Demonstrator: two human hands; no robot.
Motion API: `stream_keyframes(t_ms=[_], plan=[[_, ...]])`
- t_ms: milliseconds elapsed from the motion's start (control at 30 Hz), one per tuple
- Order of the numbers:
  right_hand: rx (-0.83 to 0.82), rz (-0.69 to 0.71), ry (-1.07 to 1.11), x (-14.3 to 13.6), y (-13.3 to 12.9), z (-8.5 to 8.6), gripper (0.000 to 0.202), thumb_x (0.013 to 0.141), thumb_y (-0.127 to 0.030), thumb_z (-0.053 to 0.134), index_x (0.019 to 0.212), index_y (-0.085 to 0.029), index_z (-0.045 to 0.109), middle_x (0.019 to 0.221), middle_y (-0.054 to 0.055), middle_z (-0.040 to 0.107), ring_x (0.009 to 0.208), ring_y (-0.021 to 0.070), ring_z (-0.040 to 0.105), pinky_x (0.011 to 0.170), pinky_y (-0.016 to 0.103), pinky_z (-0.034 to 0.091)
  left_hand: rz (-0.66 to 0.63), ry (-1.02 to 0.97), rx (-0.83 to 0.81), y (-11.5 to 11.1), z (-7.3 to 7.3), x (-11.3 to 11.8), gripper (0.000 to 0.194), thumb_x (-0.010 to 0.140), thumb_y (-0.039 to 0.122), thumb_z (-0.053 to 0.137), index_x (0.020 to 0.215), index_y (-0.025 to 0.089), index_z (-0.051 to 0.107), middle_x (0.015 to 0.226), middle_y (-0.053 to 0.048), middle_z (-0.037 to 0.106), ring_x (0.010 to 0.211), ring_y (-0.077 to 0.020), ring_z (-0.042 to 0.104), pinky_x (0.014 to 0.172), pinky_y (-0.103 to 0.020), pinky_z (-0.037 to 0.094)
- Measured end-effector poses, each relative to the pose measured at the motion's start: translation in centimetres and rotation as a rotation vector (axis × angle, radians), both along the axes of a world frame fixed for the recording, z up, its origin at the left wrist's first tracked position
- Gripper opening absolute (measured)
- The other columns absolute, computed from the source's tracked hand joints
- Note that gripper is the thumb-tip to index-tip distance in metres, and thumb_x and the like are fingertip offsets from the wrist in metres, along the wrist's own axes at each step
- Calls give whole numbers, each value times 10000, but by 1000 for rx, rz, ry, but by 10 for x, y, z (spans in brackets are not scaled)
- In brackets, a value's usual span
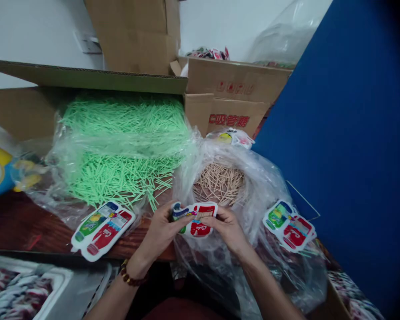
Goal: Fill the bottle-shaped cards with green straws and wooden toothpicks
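Observation:
Near the front edge of the table, my left hand (162,233) and my right hand (231,229) both grip a bottle-shaped printed packet (202,230) with a red cola picture and a green one. My thumbs lie across its front, and what my fingers do behind it is hidden. A few tan sticks seem to show at the packet's front by the right thumb. Just beyond my hands, tan sticks (220,182) lie heaped inside a clear plastic bag (266,178). To the left, similar packets (103,229) are stacked; more packets (290,224) lie at the right.
Thin green sticks (130,173) spill from a lined cardboard box (86,80). Another carton (236,82) stands behind the bag. A blue panel (340,133) borders the right side. A yellow-and-blue object (0,173) sits far left, above a white bin (63,275) of packets.

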State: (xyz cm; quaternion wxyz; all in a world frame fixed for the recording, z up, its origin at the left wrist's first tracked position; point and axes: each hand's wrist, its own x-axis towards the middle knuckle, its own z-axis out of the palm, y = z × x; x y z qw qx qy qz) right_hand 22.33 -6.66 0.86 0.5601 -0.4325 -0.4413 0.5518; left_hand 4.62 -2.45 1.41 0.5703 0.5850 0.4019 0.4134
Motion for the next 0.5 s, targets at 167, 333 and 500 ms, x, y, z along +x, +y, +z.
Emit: stream_keyframes(t_ms=[167, 333, 500], plan=[[236, -279, -488, 36, -31, 22, 84, 822, -258, 670, 834, -226, 747, 769, 0, 680, 734, 148, 613, 683, 247, 475, -52, 56, 210, -4, -2, 0, 142, 792, 240, 693, 919, 198, 647, 835, 11, 605, 790, -134, 557, 713, -217, 434], [123, -753, -530, 111, -80, 32, 141, 756, -273, 729, 886, -217, 741, 877, 26, 720, 784, 179, 655, 732, 296, 525, -41, 42, 110, -4, -6, -2, 247, 829, 283, 650, 1071, 229, 647, 887, -6, 616, 814, -146, 589, 743, -234, 465], [-68, -1075, -264, 192, -96, -12, 414, 608, -337, 798, 982, -183, 705, 925, 45, 727, 705, 197, 673, 644, 330, 561, -41, 38, 41, -5, -12, -6, 224, 833, 314, 633, 1030, 211, 663, 854, -8, 646, 692, -135, 599, 675, -235, 484]])
